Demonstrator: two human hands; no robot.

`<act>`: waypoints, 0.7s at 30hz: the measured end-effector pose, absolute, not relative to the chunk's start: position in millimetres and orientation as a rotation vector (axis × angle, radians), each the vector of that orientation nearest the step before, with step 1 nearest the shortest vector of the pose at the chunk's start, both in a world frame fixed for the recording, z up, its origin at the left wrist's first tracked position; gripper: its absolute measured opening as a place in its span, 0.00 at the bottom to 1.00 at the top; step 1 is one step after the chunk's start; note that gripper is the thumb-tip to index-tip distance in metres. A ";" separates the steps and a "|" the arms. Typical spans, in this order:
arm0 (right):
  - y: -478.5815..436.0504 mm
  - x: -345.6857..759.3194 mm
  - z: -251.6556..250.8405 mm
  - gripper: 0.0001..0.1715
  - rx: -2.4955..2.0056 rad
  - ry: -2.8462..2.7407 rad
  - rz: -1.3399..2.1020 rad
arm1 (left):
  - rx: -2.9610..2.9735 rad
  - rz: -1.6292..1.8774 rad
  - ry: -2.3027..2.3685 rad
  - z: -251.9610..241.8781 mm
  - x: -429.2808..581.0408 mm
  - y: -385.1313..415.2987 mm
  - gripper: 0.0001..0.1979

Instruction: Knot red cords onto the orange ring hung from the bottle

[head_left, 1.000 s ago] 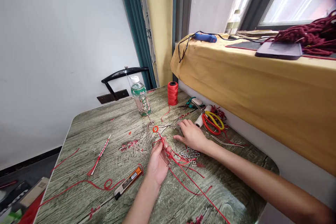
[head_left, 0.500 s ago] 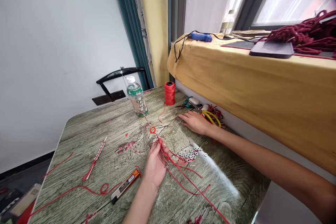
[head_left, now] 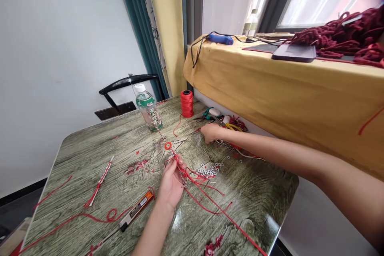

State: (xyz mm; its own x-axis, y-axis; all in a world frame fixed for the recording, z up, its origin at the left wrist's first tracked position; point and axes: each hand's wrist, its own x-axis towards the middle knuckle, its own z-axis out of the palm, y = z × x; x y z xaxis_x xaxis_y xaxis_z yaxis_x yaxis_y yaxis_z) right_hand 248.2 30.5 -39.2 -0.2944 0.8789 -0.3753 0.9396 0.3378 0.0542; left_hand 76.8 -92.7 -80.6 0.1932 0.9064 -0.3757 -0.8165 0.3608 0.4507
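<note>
My left hand [head_left: 173, 180] is closed in a pinch round the red cords [head_left: 183, 170], below a small orange-red ring [head_left: 168, 145] on a line that leads up past the bottle. Several loose cord ends trail from its fingers across the table. Right of them lies a group of small metal rings [head_left: 209, 170]. My right hand [head_left: 210, 132] is at the tabletop beside the yellow-handled scissors [head_left: 233, 127], its fingers curled downward and closed. Its fingertips are partly hidden, and I cannot make out what lies in them. More small rings [head_left: 229, 147] show under the right forearm.
A green-labelled bottle [head_left: 149, 109] and a red thread spool [head_left: 187, 105] stand at the back. Green-handled pliers [head_left: 207, 113] lie near the scissors. An orange utility knife [head_left: 136, 211], a braided red-and-white piece [head_left: 100, 184] and a long red cord [head_left: 72, 218] occupy the left.
My right hand has gone from spread fingers to curled ones and shifted slightly, uncovering small rings beneath the forearm. The view has turned a little right. My left hand keeps its pinch.
</note>
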 end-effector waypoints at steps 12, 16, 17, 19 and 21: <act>48.1 251.6 8.4 0.14 1.606 2.174 -0.156 | 0.168 1.223 0.654 -82.9 75.7 -92.5 0.06; 47.6 259.6 14.1 0.18 1.640 2.165 -0.008 | 0.173 1.222 0.654 -82.9 75.2 -93.0 0.06; 43.7 260.7 13.1 0.18 1.636 2.169 0.011 | 0.174 1.222 0.653 -82.8 75.2 -93.1 0.06; 32.2 261.3 9.0 0.17 1.620 2.201 0.048 | 0.175 1.219 0.651 -82.6 75.4 -93.1 0.06; 18.0 260.3 3.0 0.18 1.595 2.246 0.083 | 0.176 1.216 0.653 -82.6 75.7 -92.8 0.05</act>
State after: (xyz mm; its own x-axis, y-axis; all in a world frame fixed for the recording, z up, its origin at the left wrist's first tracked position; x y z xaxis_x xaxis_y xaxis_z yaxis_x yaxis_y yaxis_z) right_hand 260.3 18.0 3.0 -0.2814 0.9200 -0.2726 0.8973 0.3530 0.2650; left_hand 75.7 -92.8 -82.6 0.1921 0.9086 -0.3708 -0.8110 0.3598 0.4614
